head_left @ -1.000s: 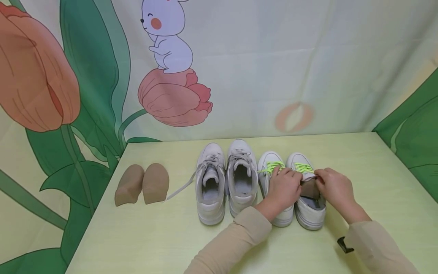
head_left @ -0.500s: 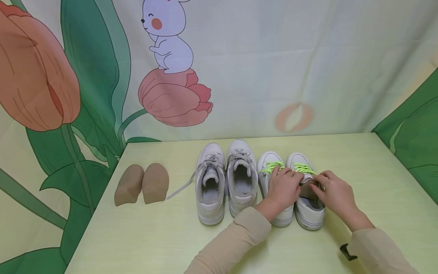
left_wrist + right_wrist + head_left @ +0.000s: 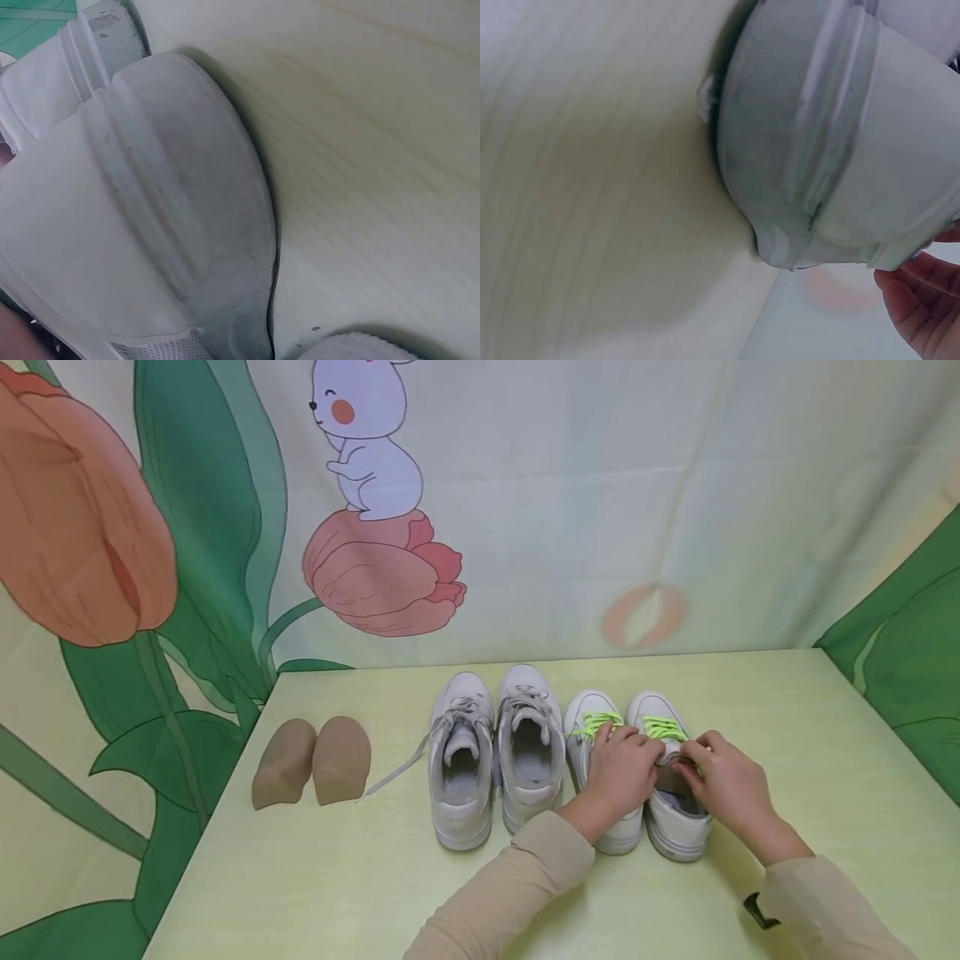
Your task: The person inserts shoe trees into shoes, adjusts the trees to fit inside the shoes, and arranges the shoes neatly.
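On the right of the head view stand two white sneakers with lime-green laces, side by side: a left one (image 3: 619,841) and a right one (image 3: 677,837). A brown toe-shaped shoe insert (image 3: 672,781) sits inside the right one, its front hidden in the toe. My left hand (image 3: 624,767) lies over the left sneaker and holds the right sneaker's tongue with its fingertips. My right hand (image 3: 729,779) grips that sneaker's right collar, thumb at the opening. In the right wrist view, fingers (image 3: 922,292) meet the collar's edge.
Two grey-laced white sneakers (image 3: 462,827) (image 3: 534,797) stand to the left, one lace trailing on the pale table (image 3: 315,885). Two more brown inserts (image 3: 283,766) (image 3: 341,762) lie at the far left. A printed cloth (image 3: 525,527) hangs behind.
My right hand has shifted slightly left, its thumb moving from the collar's edge into the opening. The brown insert shows less now. My left hand has stayed in place.
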Demonstrator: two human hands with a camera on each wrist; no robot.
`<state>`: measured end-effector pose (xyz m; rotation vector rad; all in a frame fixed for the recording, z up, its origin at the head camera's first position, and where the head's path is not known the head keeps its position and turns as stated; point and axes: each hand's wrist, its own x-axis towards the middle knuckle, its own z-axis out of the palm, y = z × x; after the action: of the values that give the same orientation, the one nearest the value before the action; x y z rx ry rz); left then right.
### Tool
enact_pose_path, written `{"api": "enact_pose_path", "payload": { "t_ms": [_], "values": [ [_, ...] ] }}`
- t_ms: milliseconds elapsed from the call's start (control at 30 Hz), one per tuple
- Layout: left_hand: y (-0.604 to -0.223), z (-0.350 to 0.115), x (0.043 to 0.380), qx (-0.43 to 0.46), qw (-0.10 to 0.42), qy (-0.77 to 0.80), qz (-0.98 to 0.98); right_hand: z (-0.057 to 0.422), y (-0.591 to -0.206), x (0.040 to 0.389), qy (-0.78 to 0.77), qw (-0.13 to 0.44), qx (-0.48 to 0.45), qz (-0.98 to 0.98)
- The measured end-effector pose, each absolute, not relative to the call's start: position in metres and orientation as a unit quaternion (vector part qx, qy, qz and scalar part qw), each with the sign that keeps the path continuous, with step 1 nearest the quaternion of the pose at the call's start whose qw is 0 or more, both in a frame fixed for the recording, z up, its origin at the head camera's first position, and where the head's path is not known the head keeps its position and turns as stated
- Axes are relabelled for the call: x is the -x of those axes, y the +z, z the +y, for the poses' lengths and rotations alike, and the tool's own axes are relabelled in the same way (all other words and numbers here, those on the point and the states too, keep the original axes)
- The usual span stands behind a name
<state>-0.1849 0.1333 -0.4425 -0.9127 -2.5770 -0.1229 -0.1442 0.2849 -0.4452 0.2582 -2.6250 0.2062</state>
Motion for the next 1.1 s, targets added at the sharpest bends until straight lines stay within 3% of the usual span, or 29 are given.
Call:
{"api": "enact_pose_path", "payload": {
  "t_ms": [500, 667, 900, 1100],
  "values": [
    [-0.428, 0.112, 0.175, 0.363, 0.18, -0.053, -0.913, 0.305, -0.437, 0.143, 0.254, 0.128, -0.073, -0.956],
    [-0.42, 0.097, 0.166, 0.394, 0.185, -0.051, -0.899, 0.305, -0.43, 0.145, 0.271, 0.144, -0.078, -0.949],
    [-0.42, 0.075, 0.161, 0.433, 0.235, -0.073, -0.867, 0.303, -0.424, 0.148, 0.267, 0.173, -0.086, -0.944],
    [-0.421, 0.058, 0.159, 0.454, 0.227, -0.109, -0.855, 0.302, -0.42, 0.15, 0.264, 0.172, -0.088, -0.945]
  ]
}}
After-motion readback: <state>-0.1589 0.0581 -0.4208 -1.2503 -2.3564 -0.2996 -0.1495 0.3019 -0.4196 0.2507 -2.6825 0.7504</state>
